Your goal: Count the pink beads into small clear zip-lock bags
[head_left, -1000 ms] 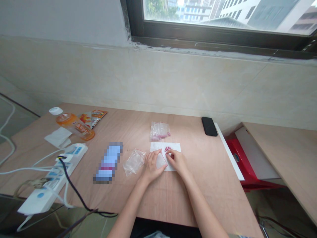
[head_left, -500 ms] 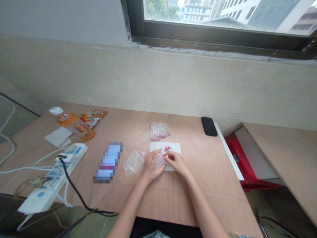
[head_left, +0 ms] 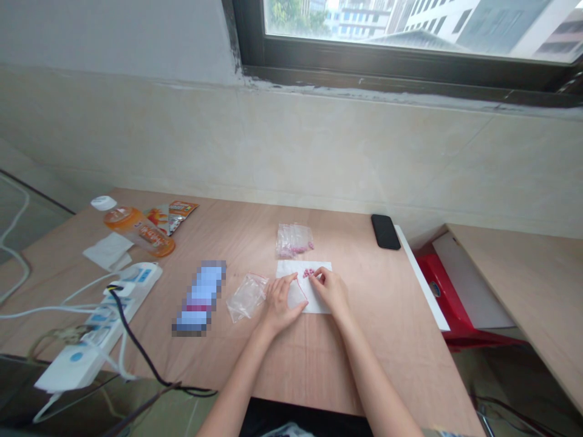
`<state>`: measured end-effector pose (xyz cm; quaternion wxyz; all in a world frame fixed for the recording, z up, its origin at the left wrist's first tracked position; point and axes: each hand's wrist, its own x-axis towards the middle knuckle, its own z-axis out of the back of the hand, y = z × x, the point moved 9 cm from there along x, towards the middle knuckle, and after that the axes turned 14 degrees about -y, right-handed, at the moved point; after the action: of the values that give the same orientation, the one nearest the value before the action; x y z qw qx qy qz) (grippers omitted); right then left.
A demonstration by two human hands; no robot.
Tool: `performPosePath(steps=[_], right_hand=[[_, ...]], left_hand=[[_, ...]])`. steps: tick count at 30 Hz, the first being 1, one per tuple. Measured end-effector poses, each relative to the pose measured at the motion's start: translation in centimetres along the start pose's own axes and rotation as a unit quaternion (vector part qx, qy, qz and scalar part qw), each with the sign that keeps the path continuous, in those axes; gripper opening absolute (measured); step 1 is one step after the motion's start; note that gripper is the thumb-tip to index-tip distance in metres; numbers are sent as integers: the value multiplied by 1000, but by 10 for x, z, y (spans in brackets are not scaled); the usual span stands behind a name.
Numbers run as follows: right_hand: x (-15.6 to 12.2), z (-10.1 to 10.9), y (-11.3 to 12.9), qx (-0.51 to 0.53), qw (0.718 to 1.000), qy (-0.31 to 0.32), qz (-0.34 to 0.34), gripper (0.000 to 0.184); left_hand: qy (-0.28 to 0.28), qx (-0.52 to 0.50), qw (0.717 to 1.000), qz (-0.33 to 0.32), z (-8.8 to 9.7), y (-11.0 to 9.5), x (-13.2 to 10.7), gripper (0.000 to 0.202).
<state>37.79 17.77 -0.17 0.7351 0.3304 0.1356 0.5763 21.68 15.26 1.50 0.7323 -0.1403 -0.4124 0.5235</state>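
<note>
A small clear zip bag [head_left: 296, 294] with a red edge lies over the white paper [head_left: 285, 267]. My left hand [head_left: 279, 300] has it between thumb and fingertips, and its red-edged mouth faces right. My right hand [head_left: 331, 290] is over the paper's right part, with thumb and finger pinched together at a little pile of small pink pieces [head_left: 308, 273]. Whatever is between those fingertips is too small to make out. Left of my left hand lie several clear zip bags [head_left: 247, 297]. Behind the paper, more clear bags [head_left: 294, 238] have pink pieces inside.
A phone with a blurred screen [head_left: 200, 297] lies left of the bags. Farther left are a power strip [head_left: 102, 328] with cables, an orange drink bottle [head_left: 139, 229], a tissue [head_left: 108, 250] and a snack packet [head_left: 181, 213]. A black phone [head_left: 385, 232] is at the back right.
My right hand has moved from the bag's mouth up and to the right, onto the pink pile. My left hand keeps its hold on the bag in the same place.
</note>
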Motion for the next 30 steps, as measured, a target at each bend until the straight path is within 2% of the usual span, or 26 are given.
performPosePath(steps=[14, 30], right_hand=[[-10, -5, 0, 13, 999, 33, 23, 20], [-12, -3, 5, 26, 999, 36, 24, 20]], left_hand=[[3, 3, 1000, -1, -2, 2, -2, 67], [-4, 11, 1000, -5, 0, 0, -1, 68]])
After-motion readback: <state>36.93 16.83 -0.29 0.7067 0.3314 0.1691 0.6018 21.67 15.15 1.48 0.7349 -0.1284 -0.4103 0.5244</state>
